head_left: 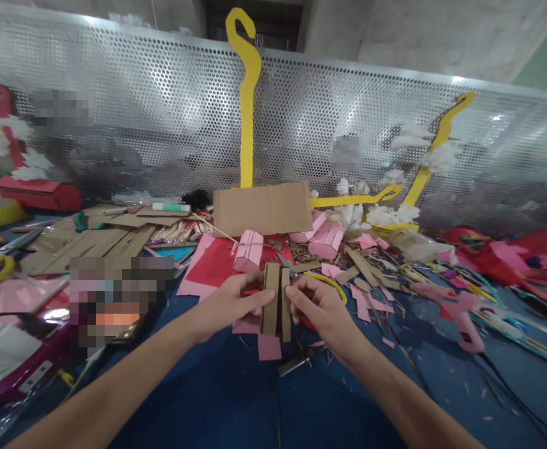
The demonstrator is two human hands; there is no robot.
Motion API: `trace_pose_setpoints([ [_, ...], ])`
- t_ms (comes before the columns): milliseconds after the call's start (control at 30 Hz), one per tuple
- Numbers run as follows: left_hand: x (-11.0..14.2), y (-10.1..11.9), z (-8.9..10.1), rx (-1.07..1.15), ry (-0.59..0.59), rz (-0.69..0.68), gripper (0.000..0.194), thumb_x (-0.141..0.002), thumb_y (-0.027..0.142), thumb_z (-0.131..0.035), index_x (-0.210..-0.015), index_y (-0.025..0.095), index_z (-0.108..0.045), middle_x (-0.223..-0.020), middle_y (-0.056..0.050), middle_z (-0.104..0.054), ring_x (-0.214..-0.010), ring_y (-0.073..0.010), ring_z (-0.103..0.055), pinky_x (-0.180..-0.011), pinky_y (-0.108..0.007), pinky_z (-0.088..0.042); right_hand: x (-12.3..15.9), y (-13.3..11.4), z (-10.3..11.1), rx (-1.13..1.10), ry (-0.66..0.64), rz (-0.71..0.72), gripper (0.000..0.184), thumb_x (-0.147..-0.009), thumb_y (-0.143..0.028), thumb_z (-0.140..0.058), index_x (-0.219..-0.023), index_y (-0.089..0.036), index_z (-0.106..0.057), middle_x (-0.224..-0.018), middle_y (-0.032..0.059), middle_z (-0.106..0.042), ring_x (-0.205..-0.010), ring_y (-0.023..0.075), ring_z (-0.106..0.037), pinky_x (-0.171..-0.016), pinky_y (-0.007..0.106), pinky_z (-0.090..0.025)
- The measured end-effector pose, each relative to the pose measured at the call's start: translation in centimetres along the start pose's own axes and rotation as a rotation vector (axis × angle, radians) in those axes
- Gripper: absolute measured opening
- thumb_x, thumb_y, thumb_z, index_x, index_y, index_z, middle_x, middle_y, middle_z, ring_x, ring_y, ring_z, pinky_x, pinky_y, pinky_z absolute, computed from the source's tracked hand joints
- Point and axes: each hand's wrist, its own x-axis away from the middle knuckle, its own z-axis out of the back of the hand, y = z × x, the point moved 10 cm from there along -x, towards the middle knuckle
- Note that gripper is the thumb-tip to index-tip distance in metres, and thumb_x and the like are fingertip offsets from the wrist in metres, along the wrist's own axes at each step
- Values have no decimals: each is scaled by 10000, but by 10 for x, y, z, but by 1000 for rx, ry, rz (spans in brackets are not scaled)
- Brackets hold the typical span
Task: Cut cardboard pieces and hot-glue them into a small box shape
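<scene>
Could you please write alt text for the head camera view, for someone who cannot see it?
A person's left hand and right hand hold a small brown cardboard piece with a dark lengthwise gap, above a blue surface littered with pink scraps. Beyond, a yellow hook-shaped cutout rises above a wider cardboard panel; a pink glue gun lies at right.

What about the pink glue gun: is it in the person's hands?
No, the pink glue gun lies off to the right, while the left hand and right hand both hold brown cardboard.
</scene>
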Motion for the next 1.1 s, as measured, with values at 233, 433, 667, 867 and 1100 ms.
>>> trace_pose_setpoints([
  [233,4,0,-13,49,-68,46,651,-904,483,-705,-1450,204,-486,-1077,-128,-738,-914,-257,-735,-847,-454,-590,0,-3,-4,-67,-13,17,365,-923,-508,-674,-779,-203,-534,-608,-52,-580,-525,96,-522,-555,246,-398],
  [433,5,1,-15,49,-90,19,582,-938,443,-678,-1445,223,-494,-1078,-112,-721,-818,-189,-710,-657,-277,-563,0,2,-3,-77,-11,11,347,-929,-484,-676,-777,-205,-537,-621,-45,-604,-529,99,-547,-565,246,-420],
  [667,4,-8,-12,20,-84,35,665,-931,487,-670,-1498,231,-436,-1017,-120,-741,-745,-205,-728,-641,-309,-580,-1,0,-1,-40,-6,12,341,-931,-477,-672,-774,-200,-549,-629,-39,-610,-524,94,-552,-559,243,-428],
  [867,4,-7,-13,11,-99,22,646,-935,465,-673,-1501,270,-431,-1100,-123,-742,-807,-217,-753,-709,-346,-605,0,0,-1,-34,13,7,343,-926,-474,-677,-770,-202,-538,-618,-44,-601,-518,92,-553,-549,237,-423],
  [1100,4,-3,-12,-30,-91,-3,676,-904,444,-718,-1492,261,-440,-1189,-149,-723,-880,-243,-761,-727,-357,-623,-2,0,2,-11,18,16,316,-936,-457,-662,-786,-200,-555,-626,-46,-601,-526,91,-559,-565,236,-442],
])
